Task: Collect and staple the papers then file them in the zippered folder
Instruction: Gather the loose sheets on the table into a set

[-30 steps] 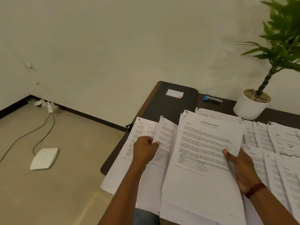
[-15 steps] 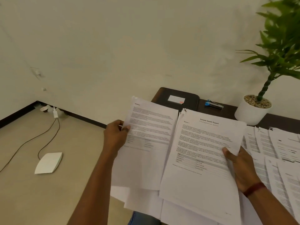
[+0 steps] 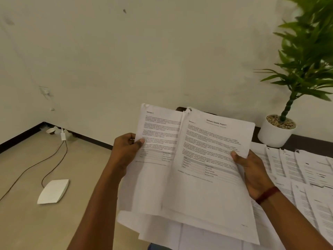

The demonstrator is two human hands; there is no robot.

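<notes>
Hands are both gripping paper, raised in front of the person above the table edge. The left hand [image 3: 126, 150] is pinching a single sheet [image 3: 158, 127] at its left edge, thumb lying across the printed face and fingers curling behind it. The heading at the top of this sheet is reading "Section 5"; the paragraphs and the small table under it are too blurred to make out.

The right hand [image 3: 252, 170], wearing a dark red wristband [image 3: 266, 194], is holding a stack of pages [image 3: 212, 186] by its right edge, thumb pressing on the top page and fingers wrapping underneath. That top page is showing the title "Sample Health Report" with "Section 1" at its upper left, and its left edge is overlapping the single sheet. The stack's upper left corner is looking ragged.

More loose papers [image 3: 162, 231] are lying under the held ones, hanging past the near edge, and rows of printed papers [image 3: 306, 177] are spreading over the dark table [image 3: 306, 143] to the right, overlapping one another. A dark corner [image 3: 178, 108] is peeking out just above the held pages; what it belongs to cannot be told.

Behind the rows, a white pot [image 3: 275, 134] filled with pebbles is standing against the wall, carrying a green plant [image 3: 306, 60]. Down on the floor to the left, a flat white device [image 3: 53, 191] is lying with a cable [image 3: 54, 159] running toward the wall.
</notes>
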